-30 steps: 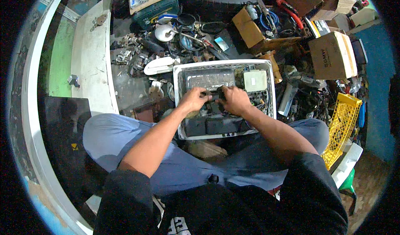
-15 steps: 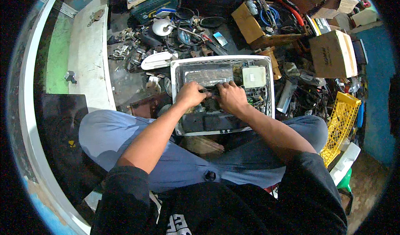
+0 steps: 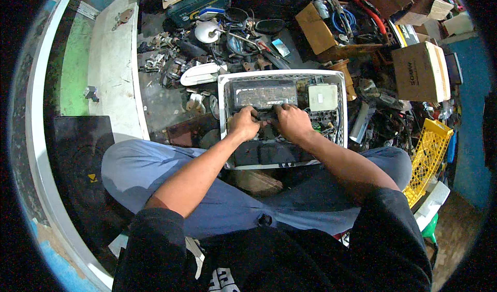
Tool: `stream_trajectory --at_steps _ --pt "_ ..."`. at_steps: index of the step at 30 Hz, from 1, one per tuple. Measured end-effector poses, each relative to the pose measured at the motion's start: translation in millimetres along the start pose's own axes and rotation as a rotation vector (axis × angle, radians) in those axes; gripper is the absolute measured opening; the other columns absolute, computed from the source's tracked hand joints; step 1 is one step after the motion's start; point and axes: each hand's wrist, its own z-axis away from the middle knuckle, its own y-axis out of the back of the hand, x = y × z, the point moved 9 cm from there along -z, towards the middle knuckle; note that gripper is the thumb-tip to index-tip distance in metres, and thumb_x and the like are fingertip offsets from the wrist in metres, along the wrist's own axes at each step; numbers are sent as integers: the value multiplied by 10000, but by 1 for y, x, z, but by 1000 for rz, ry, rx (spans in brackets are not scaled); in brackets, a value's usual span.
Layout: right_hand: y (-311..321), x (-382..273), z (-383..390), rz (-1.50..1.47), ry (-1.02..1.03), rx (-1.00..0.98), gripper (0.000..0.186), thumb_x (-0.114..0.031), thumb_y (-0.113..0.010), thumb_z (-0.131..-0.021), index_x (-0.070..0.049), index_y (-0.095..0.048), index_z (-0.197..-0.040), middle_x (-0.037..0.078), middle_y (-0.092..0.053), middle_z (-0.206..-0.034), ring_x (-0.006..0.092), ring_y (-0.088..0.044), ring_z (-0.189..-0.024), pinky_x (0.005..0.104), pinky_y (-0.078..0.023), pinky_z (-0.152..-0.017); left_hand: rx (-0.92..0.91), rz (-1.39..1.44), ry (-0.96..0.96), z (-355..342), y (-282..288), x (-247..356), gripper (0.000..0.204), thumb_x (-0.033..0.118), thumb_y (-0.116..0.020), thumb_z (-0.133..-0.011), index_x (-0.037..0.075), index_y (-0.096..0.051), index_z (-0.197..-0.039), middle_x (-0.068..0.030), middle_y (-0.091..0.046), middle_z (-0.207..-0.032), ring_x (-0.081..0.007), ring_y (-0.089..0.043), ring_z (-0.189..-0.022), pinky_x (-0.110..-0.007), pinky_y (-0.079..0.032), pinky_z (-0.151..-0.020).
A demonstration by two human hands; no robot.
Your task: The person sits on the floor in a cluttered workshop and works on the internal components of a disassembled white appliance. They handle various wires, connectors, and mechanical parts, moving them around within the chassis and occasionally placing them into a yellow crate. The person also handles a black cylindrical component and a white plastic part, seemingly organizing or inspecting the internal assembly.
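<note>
A white plastic crate (image 3: 282, 74) sits in front of my crossed legs, packed with used parts. Both my hands reach into its middle. My left hand (image 3: 243, 123) has its fingers curled at the near edge of a dark box with a scratched clear lid (image 3: 265, 92). My right hand (image 3: 293, 122) is bent over the same edge, further right. Both are closed around dark pieces that my fingers largely cover. Right of the lidded box is a pale greenish square cover (image 3: 322, 97). A black box-like part (image 3: 264, 153) lies nearest me in the crate.
Metal brackets (image 3: 155, 61) and round mirrors (image 3: 207, 32) litter the floor beyond the crate. To the right are cardboard boxes (image 3: 417, 74), tangled cables and a yellow plastic basket (image 3: 427, 160). A long white panel (image 3: 115, 69) stands at the left.
The whole view has shifted slightly, so the crate appears further right. My two hands have drawn a little apart, widening the gap between their fingertips.
</note>
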Motion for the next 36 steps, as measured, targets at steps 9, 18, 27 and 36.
stream_trajectory --at_steps 9,18,27,36 --pt "-9 -3 8 182 84 -184 994 -548 -811 -726 -28 -425 -1481 217 -561 -1328 363 -519 -1272 467 -528 -981 49 -54 -67 18 15 28 553 398 -892 -730 44 -653 -1082 -115 -739 -859 -305 -710 -813 -435 -533 -743" --pt "9 -15 23 212 86 -20 549 -293 -644 -901 -186 -520 -1425 134 -537 -1338 343 -547 -1229 462 -505 -954 62 -312 -91 28 17 45 472 446 -843 -775 37 -685 -951 -177 -735 -902 -371 -718 -918 -492 -569 -784" --pt "5 -14 22 269 128 66 538 -272 -588 -939 -231 -496 -1468 129 -553 -1334 334 -548 -1245 492 -487 -986 -28 -355 -75 26 17 48 463 415 -826 -801 4 -730 -992 -231 -734 -956 -409 -718 -939 -516 -582 -785" --pt "47 -6 -3 47 41 -5 591 -496 -727 -857 -195 -619 -1354 179 -581 -1259 363 -553 -1227 497 -464 -1021 198 -104 -122 33 70 57 344 384 -760 -848 101 -766 -1044 -199 -740 -960 -394 -712 -922 -492 -565 -831"
